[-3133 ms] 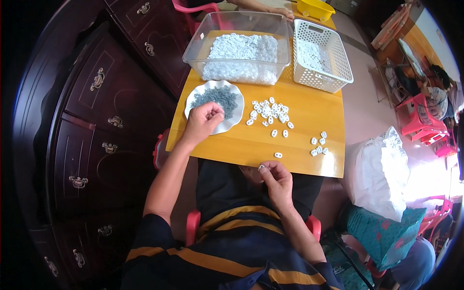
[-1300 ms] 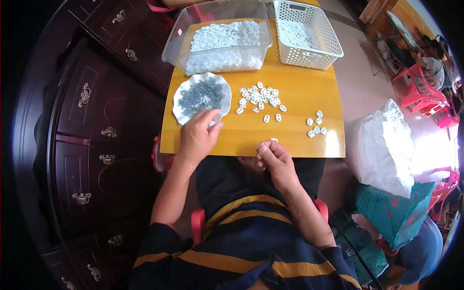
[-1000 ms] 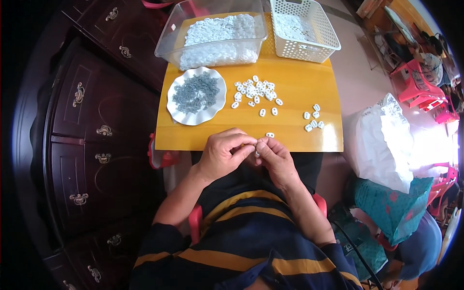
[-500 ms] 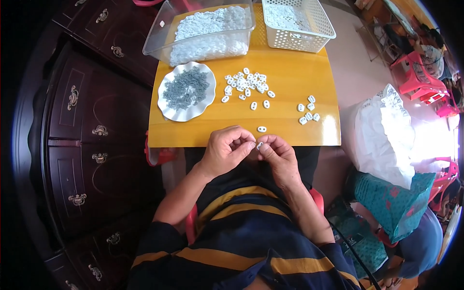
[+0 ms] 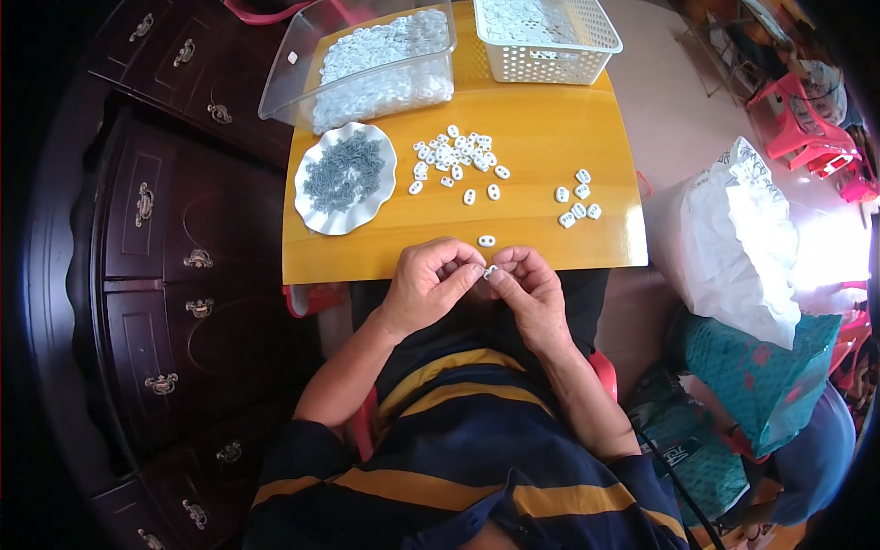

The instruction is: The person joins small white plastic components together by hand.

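Just off the table's near edge, my right hand (image 5: 532, 295) pinches a small white oval plastic piece (image 5: 491, 271) between thumb and forefinger. My left hand (image 5: 429, 286) is closed in a pinch too, its fingertips against the left side of that piece. Whatever the left fingertips hold is too small to make out. A single white two-holed piece (image 5: 486, 241) lies on the table just beyond my fingers. Farther back is a loose heap of similar white pieces (image 5: 456, 154). Several more pieces (image 5: 579, 213) lie grouped at the right.
A white scalloped plate (image 5: 305, 213) holds small grey parts (image 5: 344, 172) at the table's left. Behind it stand a clear plastic bin (image 5: 284, 73) of white pieces and a white perforated basket (image 5: 541, 69). Dark drawers (image 5: 151, 220) flank the left; bags (image 5: 724, 247) stand right.
My fingertips have come closer together, and the left ones now meet the small white piece. The view has tilted slightly; the things on the table stay in place.
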